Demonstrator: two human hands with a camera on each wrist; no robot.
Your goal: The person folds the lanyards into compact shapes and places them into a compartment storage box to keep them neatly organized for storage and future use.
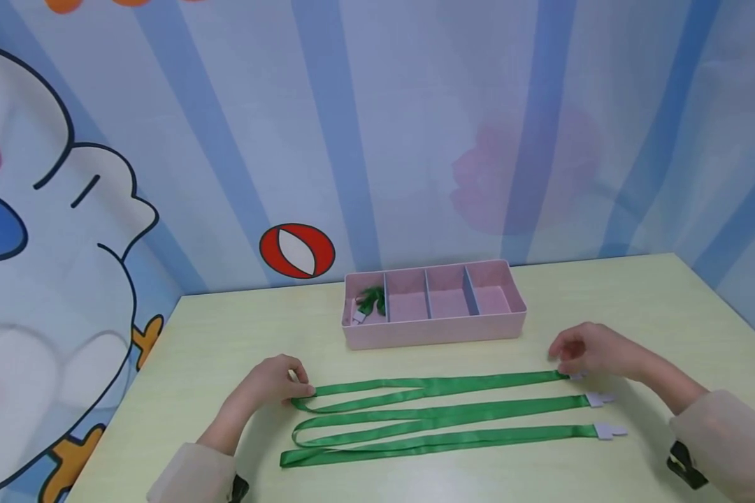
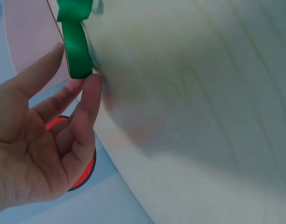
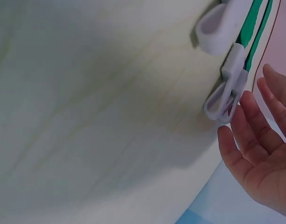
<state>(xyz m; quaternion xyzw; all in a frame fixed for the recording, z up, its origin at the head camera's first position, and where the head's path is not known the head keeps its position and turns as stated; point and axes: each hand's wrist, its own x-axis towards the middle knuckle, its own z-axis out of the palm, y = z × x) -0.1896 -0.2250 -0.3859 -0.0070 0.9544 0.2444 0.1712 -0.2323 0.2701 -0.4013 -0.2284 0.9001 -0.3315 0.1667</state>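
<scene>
The farthest lanyard (image 1: 491, 381), a flat glossy green ribbon doubled into a long loop, lies on the pale yellow wood-grain table (image 1: 239, 318), in front of the tray. In your left wrist view, its woven fabric shows fine cross ribs. Its two strands part toward the left and lie together toward the right, where they meet a pale lilac plastic clip (image 3: 232, 65) with narrow looped ends. Its long axis runs left to right, the clip pointing right and the right end slightly farther from you. Your left hand (image 1: 273, 381) pinches the rounded loop end. Your right hand (image 1: 598, 349) is beside the clip, fingers loosely bent and spread, gripping nothing. Nearer you, the middle green lanyard (image 1: 497, 411) and the nearest green lanyard (image 1: 478, 441) lie roughly parallel. Beyond, a pink rectangular four-compartment tray (image 1: 437, 332) holds a bunched green ribbon (image 1: 371, 299) in its leftmost compartment.
</scene>
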